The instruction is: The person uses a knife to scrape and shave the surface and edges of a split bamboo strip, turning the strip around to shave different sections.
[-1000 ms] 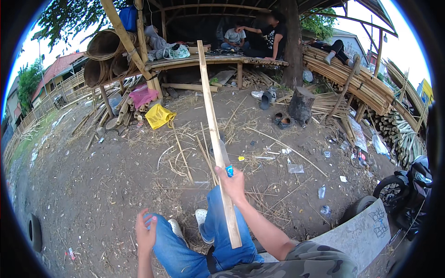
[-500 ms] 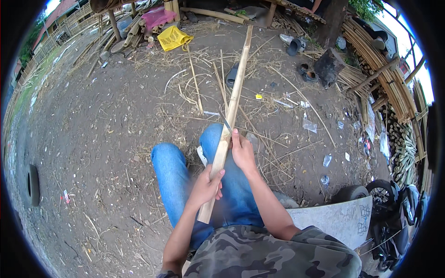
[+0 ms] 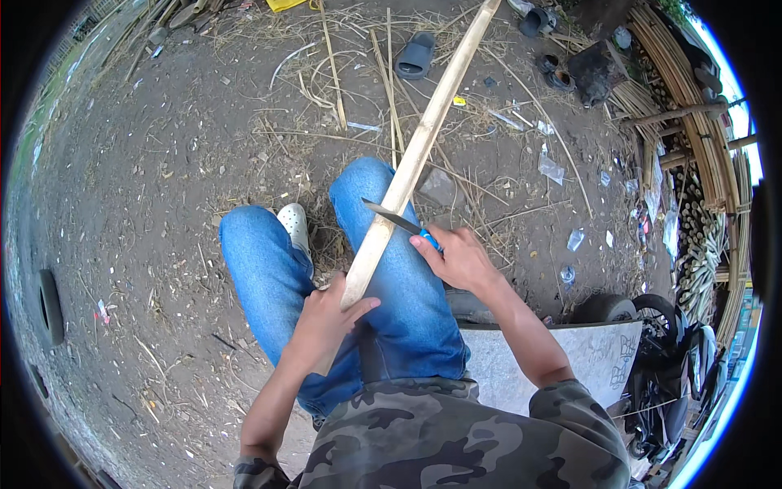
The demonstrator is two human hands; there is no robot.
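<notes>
A long pale bamboo strip (image 3: 417,151) slants from my lap up and to the right, running over my right thigh. My left hand (image 3: 324,319) is closed round its lower part, thumb pointing right. In my right hand (image 3: 458,254) is a knife (image 3: 393,217) with a blue handle, gripped in closed fingers. The dark blade points up and left and lies across the strip, around its middle. Whether the edge bites into the bamboo, I cannot tell.
A grey slipper (image 3: 416,55) and thin bamboo slivers (image 3: 332,65) lie ahead on the dirt. Bamboo poles (image 3: 688,106) are stacked at the right. A grey board (image 3: 554,359) stands by my right side, beside a parked motorcycle (image 3: 656,391). A tyre (image 3: 50,307) is at far left.
The view has tipped down toward my lap. The bamboo strip leans further to the right. My right hand has swung outward, so the knife's blade and blue handle now show.
</notes>
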